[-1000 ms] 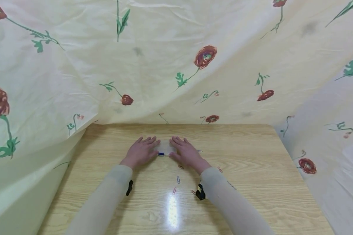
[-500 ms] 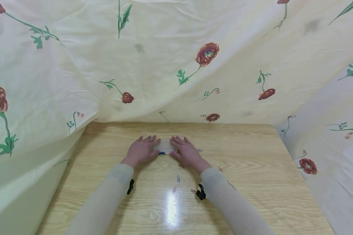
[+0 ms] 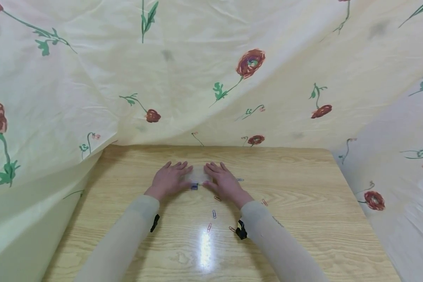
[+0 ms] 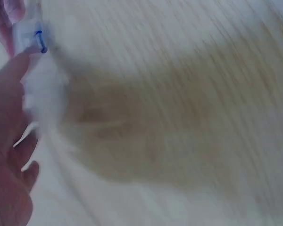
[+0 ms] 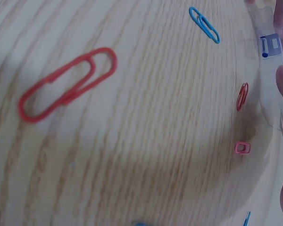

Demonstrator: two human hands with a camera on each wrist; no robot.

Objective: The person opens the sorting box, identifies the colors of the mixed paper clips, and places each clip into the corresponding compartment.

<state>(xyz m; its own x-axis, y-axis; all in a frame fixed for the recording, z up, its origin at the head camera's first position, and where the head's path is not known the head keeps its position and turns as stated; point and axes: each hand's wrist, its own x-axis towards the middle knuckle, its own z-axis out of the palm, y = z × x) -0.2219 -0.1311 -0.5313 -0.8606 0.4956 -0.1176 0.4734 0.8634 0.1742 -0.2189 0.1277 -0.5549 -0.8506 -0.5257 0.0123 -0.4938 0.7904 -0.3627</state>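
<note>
Nearest to us, we note two pale sleeves (image 3: 114, 243), each with a black wrist device (image 3: 241, 230) on its inner side, and a bright reflection on the wood-grain table between them. A red paper clip (image 3: 232, 229) lies just beside the device behind the right hand; a pinkish-red paper clip (image 3: 209, 227) and a blue paper clip (image 3: 214, 214) lie between the forearms, on the person's side of both hands. A dark-red paper clip (image 3: 217, 198) sits just short of the right hand (image 3: 225, 181), and an orange-red paper clip (image 3: 264, 202) lies outside its wrist. We find that hand flat and relaxed, its fingers extended, at the right side of a clear plastic container (image 3: 198, 172). The left hand (image 3: 170, 178) lies in the same manner at the container's left side, fingers stretched forward and somewhat spread. The container therefore stands between the two hands, with a small blue fitting (image 3: 194, 186) on its near edge, just beside the left thumb. Another blue paper clip (image 3: 240, 179) lies right of the right hand. Ahead of both hands, we record the bare far strip of the table (image 3: 285, 156) and, behind it, a cream flowered cloth (image 3: 183, 90).
</note>
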